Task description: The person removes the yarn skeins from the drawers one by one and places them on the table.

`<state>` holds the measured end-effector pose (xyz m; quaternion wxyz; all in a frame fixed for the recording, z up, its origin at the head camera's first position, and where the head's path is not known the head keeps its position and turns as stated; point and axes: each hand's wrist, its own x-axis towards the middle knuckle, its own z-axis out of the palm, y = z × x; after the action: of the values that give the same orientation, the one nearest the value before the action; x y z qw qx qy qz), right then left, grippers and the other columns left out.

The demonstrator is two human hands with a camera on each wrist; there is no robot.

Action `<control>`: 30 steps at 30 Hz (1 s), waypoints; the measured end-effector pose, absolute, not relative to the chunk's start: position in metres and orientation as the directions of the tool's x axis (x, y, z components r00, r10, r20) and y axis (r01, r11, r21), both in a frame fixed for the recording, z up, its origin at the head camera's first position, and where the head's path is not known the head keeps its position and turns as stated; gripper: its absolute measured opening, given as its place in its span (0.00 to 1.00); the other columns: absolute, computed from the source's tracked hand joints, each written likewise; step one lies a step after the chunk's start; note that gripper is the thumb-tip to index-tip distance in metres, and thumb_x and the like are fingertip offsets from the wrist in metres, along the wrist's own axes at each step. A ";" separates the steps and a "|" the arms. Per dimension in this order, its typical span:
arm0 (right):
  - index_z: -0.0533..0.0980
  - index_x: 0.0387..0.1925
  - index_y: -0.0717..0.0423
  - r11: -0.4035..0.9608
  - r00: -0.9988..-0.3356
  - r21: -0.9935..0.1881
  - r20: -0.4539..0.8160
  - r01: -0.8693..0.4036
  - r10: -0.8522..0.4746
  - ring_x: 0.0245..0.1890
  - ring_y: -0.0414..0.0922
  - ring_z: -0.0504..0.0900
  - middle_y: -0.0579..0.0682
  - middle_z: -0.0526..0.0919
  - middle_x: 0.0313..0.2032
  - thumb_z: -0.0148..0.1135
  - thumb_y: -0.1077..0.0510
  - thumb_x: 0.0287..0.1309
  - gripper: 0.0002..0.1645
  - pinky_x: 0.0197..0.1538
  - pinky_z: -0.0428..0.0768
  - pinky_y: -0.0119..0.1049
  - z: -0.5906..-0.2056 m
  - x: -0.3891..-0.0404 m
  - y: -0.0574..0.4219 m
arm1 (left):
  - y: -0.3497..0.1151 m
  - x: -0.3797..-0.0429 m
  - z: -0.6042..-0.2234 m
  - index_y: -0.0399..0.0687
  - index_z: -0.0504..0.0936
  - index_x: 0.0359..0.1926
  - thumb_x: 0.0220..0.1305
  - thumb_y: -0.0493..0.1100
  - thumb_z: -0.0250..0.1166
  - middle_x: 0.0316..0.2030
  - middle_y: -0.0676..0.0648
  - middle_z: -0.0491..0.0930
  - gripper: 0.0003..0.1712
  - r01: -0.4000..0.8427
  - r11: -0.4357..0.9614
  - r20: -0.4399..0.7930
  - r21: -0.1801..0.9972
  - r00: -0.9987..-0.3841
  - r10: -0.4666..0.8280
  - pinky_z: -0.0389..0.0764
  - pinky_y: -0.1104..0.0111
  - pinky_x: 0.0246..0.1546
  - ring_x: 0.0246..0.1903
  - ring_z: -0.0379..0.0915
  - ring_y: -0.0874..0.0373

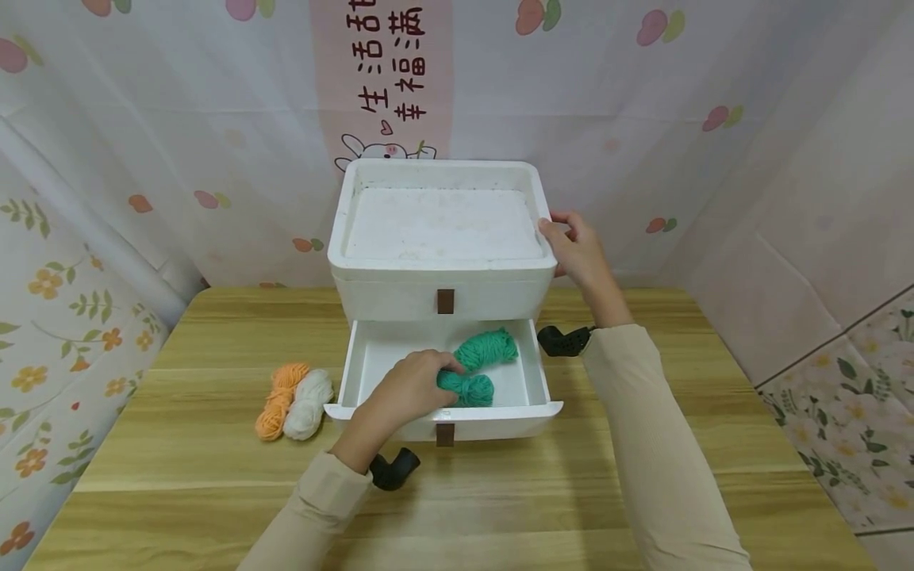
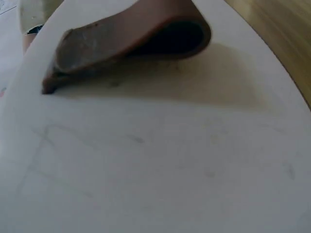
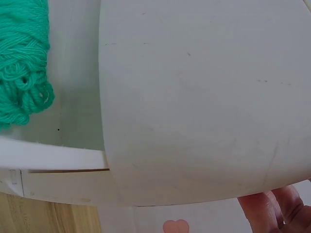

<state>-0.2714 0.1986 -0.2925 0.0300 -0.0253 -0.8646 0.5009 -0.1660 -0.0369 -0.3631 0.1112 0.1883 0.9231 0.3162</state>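
A white two-drawer storage box (image 1: 443,266) stands on the table, its lower drawer (image 1: 378,341) pulled out. Two green yarn skeins lie in that drawer: a rear skein (image 1: 493,347) and a front skein (image 1: 471,390). My left hand (image 1: 410,386) reaches over the drawer front, its fingers and thumb gripping the front skein's left end. Close up in the left wrist view is a brown pull tab (image 2: 121,36) on a white front. My right hand (image 1: 577,250) holds the box's upper right side, thumb at the rim; its fingers (image 3: 286,204) show at the edge in the right wrist view.
Left of the drawer, an orange yarn skein (image 1: 282,400) and a white yarn skein (image 1: 309,404) lie side by side on the wooden table (image 1: 500,507). The box top has a raised rim. A printed curtain (image 1: 571,119) hangs close behind, with patterned walls at both sides.
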 end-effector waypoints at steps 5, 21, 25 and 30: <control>0.59 0.66 0.50 0.492 -0.997 -0.870 0.015 0.022 0.073 0.39 0.47 0.76 0.55 0.71 0.48 0.42 0.35 0.64 0.36 0.37 0.80 0.34 -0.292 -0.271 0.199 | -0.038 -0.167 -0.364 0.45 0.82 0.42 0.52 0.36 0.68 0.46 0.44 0.81 0.14 0.270 0.729 -0.088 0.629 -0.907 0.412 0.76 0.55 0.48 0.48 0.75 0.48; 0.59 0.66 0.50 0.483 -0.997 -0.875 0.016 0.022 0.073 0.37 0.46 0.76 0.55 0.72 0.47 0.43 0.35 0.64 0.36 0.36 0.80 0.33 -0.292 -0.271 0.198 | -0.057 -0.153 -0.348 0.46 0.82 0.42 0.54 0.37 0.67 0.42 0.48 0.82 0.12 0.282 0.673 0.068 0.684 -0.943 0.326 0.77 0.60 0.44 0.41 0.75 0.55; 0.59 0.66 0.50 0.484 -0.997 -0.875 0.011 0.026 0.074 0.38 0.46 0.76 0.55 0.71 0.48 0.43 0.35 0.64 0.36 0.35 0.80 0.31 -0.292 -0.271 0.199 | -0.070 -0.149 -0.343 0.46 0.82 0.45 0.55 0.40 0.67 0.42 0.47 0.82 0.14 0.271 0.667 0.102 0.694 -0.954 0.281 0.78 0.62 0.42 0.40 0.75 0.55; 0.59 0.66 0.50 0.487 -0.997 -0.873 0.014 0.024 0.075 0.39 0.46 0.76 0.55 0.71 0.48 0.43 0.35 0.64 0.36 0.36 0.80 0.33 -0.293 -0.272 0.199 | -0.089 -0.145 -0.339 0.45 0.79 0.49 0.58 0.41 0.65 0.43 0.46 0.80 0.17 0.235 0.647 0.116 0.726 -0.968 0.221 0.78 0.62 0.42 0.41 0.73 0.54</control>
<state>-0.2716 0.1988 -0.2927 0.0251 -0.0286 -0.8618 0.5058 -0.1451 -0.0894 -0.3386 -0.0084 0.1257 0.9073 0.4011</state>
